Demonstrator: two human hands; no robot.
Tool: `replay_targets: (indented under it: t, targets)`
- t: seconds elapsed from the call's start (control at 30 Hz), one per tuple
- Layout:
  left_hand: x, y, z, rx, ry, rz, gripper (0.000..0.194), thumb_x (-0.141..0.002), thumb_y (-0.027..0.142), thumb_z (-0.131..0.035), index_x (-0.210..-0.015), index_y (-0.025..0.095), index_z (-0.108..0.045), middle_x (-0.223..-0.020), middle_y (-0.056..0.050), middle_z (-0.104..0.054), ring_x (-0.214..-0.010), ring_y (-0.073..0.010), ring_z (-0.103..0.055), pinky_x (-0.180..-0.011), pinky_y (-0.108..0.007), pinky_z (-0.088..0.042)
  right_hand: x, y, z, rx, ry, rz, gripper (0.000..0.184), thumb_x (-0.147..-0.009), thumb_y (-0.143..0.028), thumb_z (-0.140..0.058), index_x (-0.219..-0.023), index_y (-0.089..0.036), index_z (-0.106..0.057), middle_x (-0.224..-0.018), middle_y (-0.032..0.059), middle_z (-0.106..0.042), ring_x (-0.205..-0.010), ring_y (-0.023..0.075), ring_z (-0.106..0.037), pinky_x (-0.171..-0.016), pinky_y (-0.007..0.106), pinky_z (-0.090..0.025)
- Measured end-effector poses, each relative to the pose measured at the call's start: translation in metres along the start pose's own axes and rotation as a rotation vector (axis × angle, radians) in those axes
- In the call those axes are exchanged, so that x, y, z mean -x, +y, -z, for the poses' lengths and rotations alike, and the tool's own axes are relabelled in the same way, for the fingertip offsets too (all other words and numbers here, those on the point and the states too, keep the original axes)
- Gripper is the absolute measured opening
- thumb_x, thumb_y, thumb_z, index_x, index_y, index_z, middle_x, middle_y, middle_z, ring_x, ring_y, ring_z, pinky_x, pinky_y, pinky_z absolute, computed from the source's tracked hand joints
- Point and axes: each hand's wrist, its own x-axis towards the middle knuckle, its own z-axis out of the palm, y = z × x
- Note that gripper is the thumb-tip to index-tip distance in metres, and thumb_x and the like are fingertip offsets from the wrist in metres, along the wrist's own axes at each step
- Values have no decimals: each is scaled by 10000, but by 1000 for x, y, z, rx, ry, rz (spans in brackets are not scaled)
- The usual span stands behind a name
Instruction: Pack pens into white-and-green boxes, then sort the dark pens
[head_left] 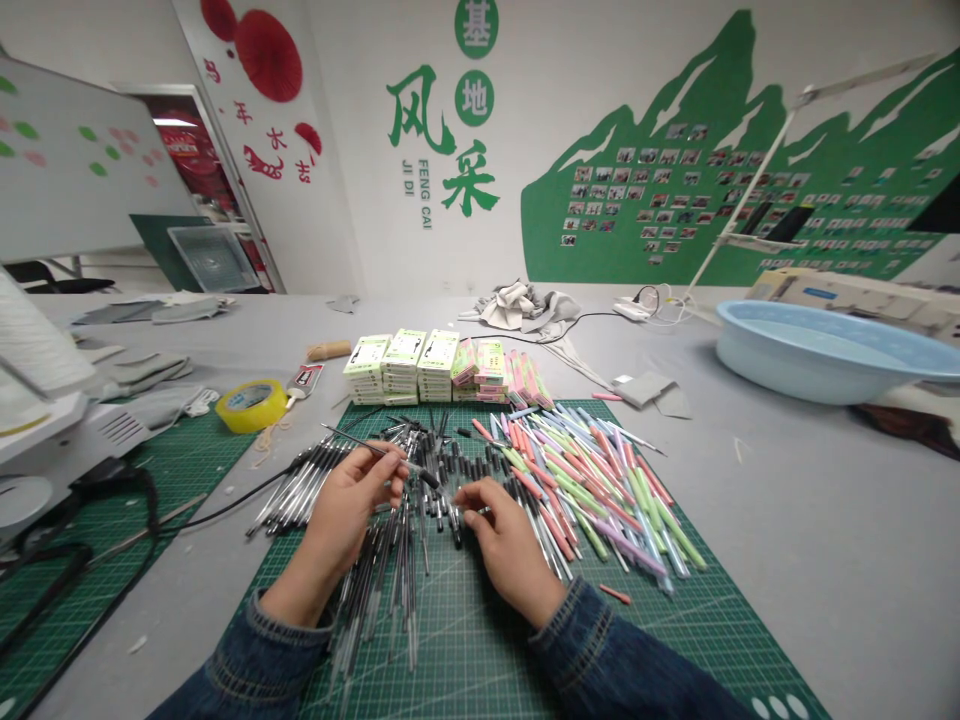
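Observation:
My left hand [356,497] is closed in a pinch on a thin pen refill [346,434]. The refill slants down to the right, and a short black piece [428,479] shows at its lower end. Just to the right, my right hand [504,535] has its thumb and fingertips drawn together; what lies between them I cannot make out. Black pen caps [474,467] lie scattered behind and between the hands. Many dark refills [386,570] fan out below my left hand, and clear pen barrels [289,495] are heaped to its left.
Coloured pens [592,480] cover the right part of the green cutting mat [465,640]. Stacked small boxes [420,365] stand along its back edge. Yellow tape [251,405] and a sewing machine [67,450] are at left, a blue basin [825,355] at right.

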Motion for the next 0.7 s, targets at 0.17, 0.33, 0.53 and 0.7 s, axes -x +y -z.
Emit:
replay_targets:
  t: [0.17, 0.33, 0.53, 0.7]
  targets:
    - [1, 5, 3, -306, -92, -74, 230, -751, 373, -673, -864, 175, -642, -646, 12, -607, -551, -131, -547, -520, -236, -454, 1, -1, 0, 17, -11, 21, 256, -775, -33, -458, -893, -203, -609, -897, 21, -597, -868, 178, -571, -794, 305, -446]
    - [5, 10, -1, -365, -177, -64, 330, -762, 387, -652, -1026, 190, -658, -689, 6, -605, -536, -139, -536, -533, -248, -447, 1, -3, -1, -50, -43, -26, 237, -777, -55, -465, -887, -205, -611, -899, 15, -608, -872, 176, -577, -782, 295, -452]
    - [6, 10, -2, -429, -179, -106, 230, -821, 386, -595, -929, 196, -667, -561, 39, -538, -484, -127, -509, -519, -234, -409, 2, -4, -3, -143, -95, -58, 191, -782, -93, -503, -893, -206, -609, -870, -1, -607, -829, 163, -568, -751, 273, -446]
    - [8, 2, -8, -381, -236, -42, 214, -808, 389, -607, -846, 188, -672, -511, 45, -524, -455, -118, -487, -485, -225, -388, 6, -10, -3, -106, -189, -33, 160, -847, -233, -566, -997, -238, -620, -770, -30, -608, -706, 148, -553, -677, 253, -416]
